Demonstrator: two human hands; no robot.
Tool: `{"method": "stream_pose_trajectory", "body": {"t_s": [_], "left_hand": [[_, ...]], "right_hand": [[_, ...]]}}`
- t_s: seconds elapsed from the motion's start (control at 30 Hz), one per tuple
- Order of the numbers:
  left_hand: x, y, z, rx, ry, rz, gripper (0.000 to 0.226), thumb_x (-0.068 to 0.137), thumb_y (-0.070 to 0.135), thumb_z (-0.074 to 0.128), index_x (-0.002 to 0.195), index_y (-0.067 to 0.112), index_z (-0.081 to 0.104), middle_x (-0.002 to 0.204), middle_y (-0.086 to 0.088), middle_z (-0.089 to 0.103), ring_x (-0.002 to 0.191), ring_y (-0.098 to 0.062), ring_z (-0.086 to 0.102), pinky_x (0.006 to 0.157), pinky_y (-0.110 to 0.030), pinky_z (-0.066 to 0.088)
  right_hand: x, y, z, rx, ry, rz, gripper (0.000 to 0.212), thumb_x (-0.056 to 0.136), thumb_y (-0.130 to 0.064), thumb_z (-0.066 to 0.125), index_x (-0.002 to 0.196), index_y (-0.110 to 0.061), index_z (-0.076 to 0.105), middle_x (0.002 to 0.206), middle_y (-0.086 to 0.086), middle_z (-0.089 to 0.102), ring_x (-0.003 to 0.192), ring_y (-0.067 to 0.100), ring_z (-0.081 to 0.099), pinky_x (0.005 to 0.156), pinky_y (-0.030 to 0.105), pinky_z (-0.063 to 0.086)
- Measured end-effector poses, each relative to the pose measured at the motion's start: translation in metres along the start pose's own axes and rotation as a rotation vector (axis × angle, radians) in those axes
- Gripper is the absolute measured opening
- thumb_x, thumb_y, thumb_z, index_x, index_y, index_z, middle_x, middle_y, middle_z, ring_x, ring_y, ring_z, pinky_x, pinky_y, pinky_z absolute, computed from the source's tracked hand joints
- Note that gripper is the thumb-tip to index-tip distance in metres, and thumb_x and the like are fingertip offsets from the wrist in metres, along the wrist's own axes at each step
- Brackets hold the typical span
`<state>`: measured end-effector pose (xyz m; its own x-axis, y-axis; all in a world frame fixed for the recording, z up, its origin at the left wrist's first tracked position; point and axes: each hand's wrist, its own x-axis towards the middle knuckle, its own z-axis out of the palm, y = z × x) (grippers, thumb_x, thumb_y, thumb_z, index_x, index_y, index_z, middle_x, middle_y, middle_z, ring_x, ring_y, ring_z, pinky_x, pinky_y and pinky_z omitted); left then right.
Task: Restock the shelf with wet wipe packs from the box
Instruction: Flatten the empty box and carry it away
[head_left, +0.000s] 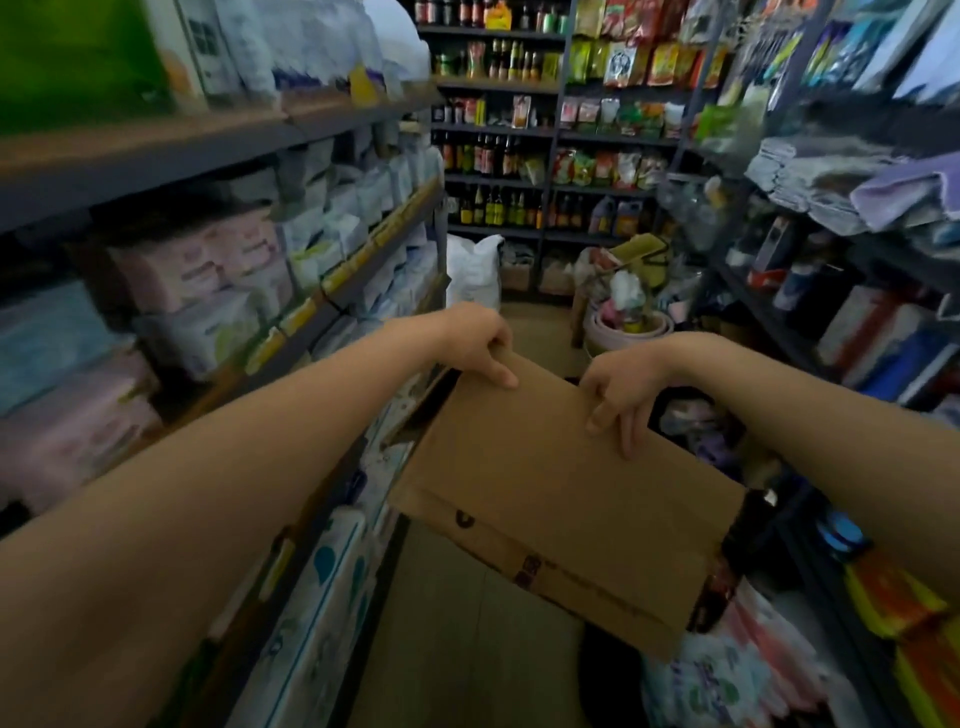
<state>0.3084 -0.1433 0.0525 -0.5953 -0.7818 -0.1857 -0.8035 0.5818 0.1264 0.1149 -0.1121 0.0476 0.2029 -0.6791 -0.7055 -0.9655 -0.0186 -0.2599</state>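
A brown cardboard box (561, 499) hangs in the aisle in front of me, its flat side facing the camera. My left hand (475, 345) grips its far top edge at the left, fingers curled over the rim. My right hand (621, 392) grips the same edge at the right, thumb and fingers lying on the near face. The box's contents are hidden. On the left, a shelf (332, 291) holds soft packs in pink, white and blue wrappers (208, 280); whether they are wet wipes I cannot tell.
The aisle is narrow, with dark metal shelving on both sides and a tiled floor (447, 623) below. Bottles and snack bags fill the far shelves (519, 156). A white sack (472, 270), buckets and bags (628, 317) crowd the aisle's end. Cloths and packets stand on the right.
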Motion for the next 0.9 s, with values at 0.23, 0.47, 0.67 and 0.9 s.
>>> {"method": "stream_pose_trajectory", "body": {"t_s": [0.23,0.47,0.67,0.9], "left_hand": [[0.202,-0.090,-0.069,-0.066,-0.076,0.053,0.039,0.085,0.049,0.058,0.083,0.011,0.055,0.069,0.004,0.047,0.064,-0.013,0.046,0.057,-0.023,0.033],[0.436,-0.183,-0.090,0.061,-0.131,0.068,0.038,0.086,0.051,0.056,0.081,0.014,0.051,0.068,0.004,0.045,0.059,-0.010,0.041,0.053,-0.023,0.032],[0.603,-0.267,-0.126,0.211,-0.205,0.006,0.053,0.080,0.052,0.064,0.114,0.012,0.054,0.103,-0.001,0.052,0.093,-0.020,0.053,0.080,-0.030,0.042],[0.809,-0.375,-0.195,0.242,-0.100,0.010,0.053,0.079,0.049,0.067,0.112,0.011,0.051,0.095,0.000,0.048,0.086,-0.018,0.047,0.073,-0.029,0.036]], "right_hand": [[0.115,0.045,-0.177,0.058,0.086,0.039,0.015,0.093,-0.013,0.054,0.107,-0.008,0.049,0.091,0.005,0.064,0.073,0.019,0.068,0.057,0.021,0.056],[0.288,0.118,-0.331,0.077,0.093,0.024,0.013,0.092,-0.015,0.056,0.102,-0.006,0.055,0.082,0.001,0.064,0.069,0.016,0.067,0.058,0.020,0.055],[0.424,0.152,-0.482,-0.057,0.152,-0.012,0.019,0.091,-0.018,0.057,0.107,-0.007,0.053,0.091,0.007,0.066,0.068,0.019,0.068,0.058,0.022,0.053],[0.568,0.191,-0.672,-0.160,0.366,-0.008,0.021,0.092,-0.020,0.057,0.109,-0.009,0.055,0.070,-0.003,0.062,0.057,0.009,0.063,0.056,0.022,0.052]]}}
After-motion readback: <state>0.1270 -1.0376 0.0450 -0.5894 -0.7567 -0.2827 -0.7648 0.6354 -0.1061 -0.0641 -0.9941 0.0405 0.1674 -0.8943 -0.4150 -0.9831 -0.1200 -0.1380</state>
